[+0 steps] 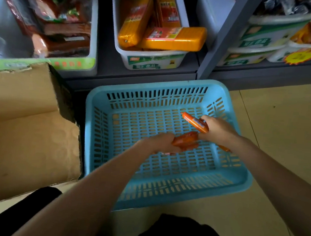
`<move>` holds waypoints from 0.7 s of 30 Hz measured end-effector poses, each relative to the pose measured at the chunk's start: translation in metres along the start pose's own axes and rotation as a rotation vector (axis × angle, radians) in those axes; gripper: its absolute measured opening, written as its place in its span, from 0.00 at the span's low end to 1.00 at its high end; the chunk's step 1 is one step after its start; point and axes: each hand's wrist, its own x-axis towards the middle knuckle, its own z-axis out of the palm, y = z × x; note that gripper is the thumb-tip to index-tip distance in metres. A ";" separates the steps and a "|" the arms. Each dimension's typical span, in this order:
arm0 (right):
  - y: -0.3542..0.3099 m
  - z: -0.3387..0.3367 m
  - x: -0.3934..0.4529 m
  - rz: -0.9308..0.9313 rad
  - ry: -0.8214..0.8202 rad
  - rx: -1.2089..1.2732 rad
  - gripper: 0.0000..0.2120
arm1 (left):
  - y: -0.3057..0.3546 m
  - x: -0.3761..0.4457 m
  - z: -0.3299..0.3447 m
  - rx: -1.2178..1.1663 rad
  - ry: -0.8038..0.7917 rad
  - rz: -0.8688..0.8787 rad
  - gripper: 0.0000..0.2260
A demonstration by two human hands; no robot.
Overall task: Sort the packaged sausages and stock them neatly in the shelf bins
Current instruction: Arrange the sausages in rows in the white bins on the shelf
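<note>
Labels too blurry to read. Right hand (218, 130) grips an orange sausage (194, 122); left hand (160, 143) holds several more over the blue basket (99, 117).

Open from above over the blue slotted basket (164, 185), hemmed on the left by a cardboard box (28, 135) touching its rim, at the back by the dark shelf edge (135, 77) and grey upright post (224, 35), with bare tile floor (280, 127) free to the right.
</note>
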 end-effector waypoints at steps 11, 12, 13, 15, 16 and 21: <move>-0.177 -0.218 -0.075 -0.829 0.645 0.290 0.30 | 0.029 -0.268 -0.246 0.061 0.318 -0.003 0.33; -0.194 -0.245 -0.088 -0.900 0.699 0.319 0.30 | 0.037 -0.300 -0.262 0.038 0.373 0.026 0.36; -0.210 -0.271 -0.100 -0.941 0.746 0.361 0.30 | 0.042 -0.330 -0.277 0.002 0.444 0.057 0.34; -0.239 -0.321 -0.114 -0.935 0.826 0.416 0.30 | 0.051 -0.379 -0.302 -0.033 0.604 0.098 0.15; -0.253 -0.342 -0.117 -0.910 0.847 0.383 0.30 | 0.054 -0.400 -0.313 -0.045 0.685 0.107 0.07; -0.320 -0.404 -0.094 -0.769 0.648 -0.008 0.16 | 0.054 -0.465 -0.357 -0.071 0.927 0.084 0.25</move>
